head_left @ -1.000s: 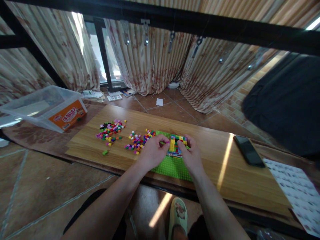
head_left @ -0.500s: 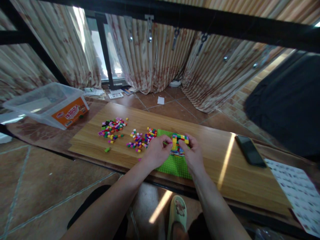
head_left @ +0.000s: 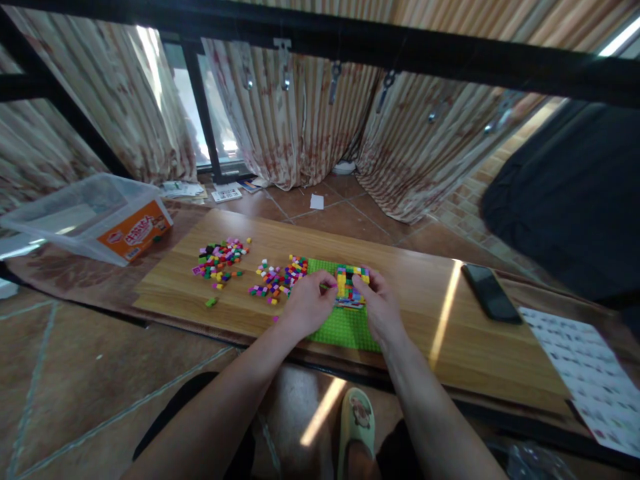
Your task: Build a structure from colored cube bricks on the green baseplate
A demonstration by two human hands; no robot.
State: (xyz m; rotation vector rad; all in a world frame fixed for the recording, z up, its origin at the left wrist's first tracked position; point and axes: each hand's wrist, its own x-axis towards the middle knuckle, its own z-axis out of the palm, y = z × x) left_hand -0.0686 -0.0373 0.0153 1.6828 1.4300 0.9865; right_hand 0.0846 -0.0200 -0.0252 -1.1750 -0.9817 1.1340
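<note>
A hollow, multicoloured toy-brick structure point(head_left: 344, 293) stands on a green studded baseplate point(head_left: 345, 333), its walls built of yellow, red, blue and green bricks. My left hand point(head_left: 309, 303) is at its left side, thumb and forefinger pinched on a small pink brick point(head_left: 325, 287) that shows only in part. On the opposite side my right hand point(head_left: 381, 303) grips the structure, the thumb over its near right part and the fingers curled around the far right corner. My fingers hide some of the right wall.
Two piles of loose bricks point(head_left: 220, 259) point(head_left: 275, 277) lie left of the baseplate on the wooden board point(head_left: 420, 293). A clear plastic bin point(head_left: 90, 217) stands far left. To the right are a black phone point(head_left: 491, 293) and a printed sheet point(head_left: 585, 373).
The whole view has shifted slightly. My left hand stays pinched beside the structure, and my right hand keeps its grip; the bricks look the same.
</note>
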